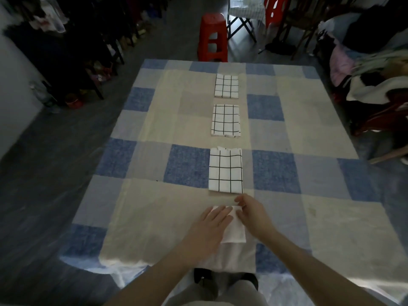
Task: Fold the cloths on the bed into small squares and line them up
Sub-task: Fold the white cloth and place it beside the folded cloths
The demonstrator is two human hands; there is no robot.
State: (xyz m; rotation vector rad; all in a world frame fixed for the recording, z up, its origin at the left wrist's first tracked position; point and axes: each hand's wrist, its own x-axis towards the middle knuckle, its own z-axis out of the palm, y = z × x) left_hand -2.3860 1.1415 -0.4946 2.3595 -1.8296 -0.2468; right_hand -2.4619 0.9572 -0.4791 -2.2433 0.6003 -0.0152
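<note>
Three folded white cloths with a black grid lie in a line down the middle of the bed: the far cloth point(226, 86), the middle cloth point(225, 121) and the near cloth point(225, 171). A fourth cloth point(234, 231), plain white on its visible side, lies folded near the bed's front edge, in line with the others. My left hand point(215, 219) rests flat on its left part with straight fingers. My right hand point(250, 212) has curled fingers at the cloth's far right corner and appears to pinch that edge. Both hands hide much of this cloth.
The bed point(154, 133) carries a blue, grey and cream checked sheet. A red stool point(213, 37) stands beyond its far edge. Piled clothes on a chair point(375, 89) lie to the right, dark racks and shoes point(72, 62) to the left.
</note>
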